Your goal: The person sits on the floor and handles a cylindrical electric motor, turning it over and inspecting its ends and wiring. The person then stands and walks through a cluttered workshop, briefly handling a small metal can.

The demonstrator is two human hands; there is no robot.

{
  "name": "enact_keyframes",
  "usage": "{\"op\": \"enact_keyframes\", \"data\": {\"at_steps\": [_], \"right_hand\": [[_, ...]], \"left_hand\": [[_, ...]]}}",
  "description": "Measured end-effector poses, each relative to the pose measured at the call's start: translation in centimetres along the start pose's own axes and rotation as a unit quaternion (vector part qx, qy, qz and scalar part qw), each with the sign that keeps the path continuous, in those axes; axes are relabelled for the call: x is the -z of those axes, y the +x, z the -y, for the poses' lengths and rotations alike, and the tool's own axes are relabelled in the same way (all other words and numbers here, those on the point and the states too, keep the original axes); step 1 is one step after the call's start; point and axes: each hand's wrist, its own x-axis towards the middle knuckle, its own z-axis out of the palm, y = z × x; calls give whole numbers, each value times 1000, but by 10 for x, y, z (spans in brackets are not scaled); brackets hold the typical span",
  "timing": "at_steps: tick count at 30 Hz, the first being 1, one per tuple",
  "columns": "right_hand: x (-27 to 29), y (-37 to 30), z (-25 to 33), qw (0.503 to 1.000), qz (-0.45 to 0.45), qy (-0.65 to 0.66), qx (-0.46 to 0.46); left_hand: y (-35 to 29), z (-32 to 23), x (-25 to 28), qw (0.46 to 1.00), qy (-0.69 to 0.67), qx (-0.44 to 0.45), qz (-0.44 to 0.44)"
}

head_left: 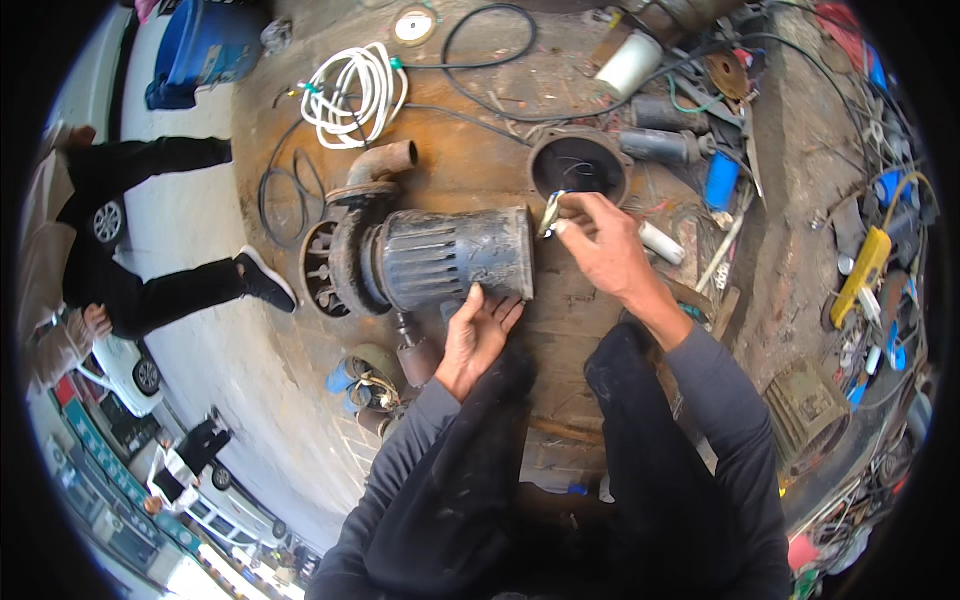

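The pump motor lay on its side in the middle of the view, a dark, grimy ribbed cylinder with vertical fins along its housing, joined at its left end to a rusty round pump casing from which a curved rusty pipe elbow rose. The left hand rested against the lower right edge of the motor housing, fingers spread and pressed flat to it rather than wrapped round anything. The right hand hovered just beyond the motor's open right end, its fingers pinched together on a small pale item, possibly a wire end or a slim tool, though it was too small to tell which. Just behind that hand sat a dark round end cover, lying face up with thin wires inside. The work surface was a rusty brown, stained and scattered with a white coiled cable, black leads, a white cylinder, a blue capacitor-like cylinder and a yellow-handled tool well off to the right. To the left was pale pavement, where another person's dark-trousered legs stood near a blue bin.
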Motion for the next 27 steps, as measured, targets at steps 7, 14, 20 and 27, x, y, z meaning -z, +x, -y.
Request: {"op": "enact_keyframes", "data": {"at_steps": [7,14,20,27], "right_hand": [[-50,60,28,958,143,-222,111],[-62,79,24,912,264,-310,47],[-74,86,22,902,289,-319,-8],[-14,96,34,979,65,-194,8]], "left_hand": [[16,5,15,991,-90,0,95],[24,7,30,982,-165,38,82],[35,10,32,982,-185,35,-4],[40,8,28,979,-200,40,-24]]}}
